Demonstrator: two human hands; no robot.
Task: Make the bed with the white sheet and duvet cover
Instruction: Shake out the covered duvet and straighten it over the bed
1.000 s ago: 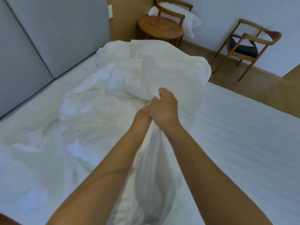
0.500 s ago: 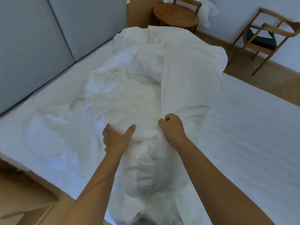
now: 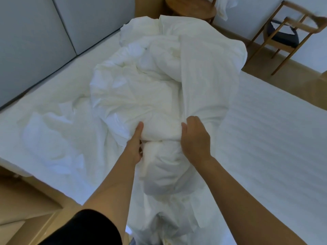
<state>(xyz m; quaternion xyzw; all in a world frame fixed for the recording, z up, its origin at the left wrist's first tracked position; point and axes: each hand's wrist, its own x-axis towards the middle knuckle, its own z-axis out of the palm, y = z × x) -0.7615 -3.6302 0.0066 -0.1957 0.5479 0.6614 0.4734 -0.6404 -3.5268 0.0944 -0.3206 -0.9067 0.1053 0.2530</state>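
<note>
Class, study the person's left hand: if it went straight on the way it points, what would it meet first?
The bunched white duvet, which the left hand grips; it points into that heap. Depth beyond is unclear.

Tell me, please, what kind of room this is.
Most likely a bedroom, perhaps in a hotel: a wide bed with a crumpled white duvet, grey wall panels beside it, and a wooden armchair and round table beyond.

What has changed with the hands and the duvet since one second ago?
Both hands, joined on one raised bunch of fabric before, parted and came down. The left hand and right hand now grip the duvet bundle from either side. The bed and wooden chair stayed as they were.
</note>
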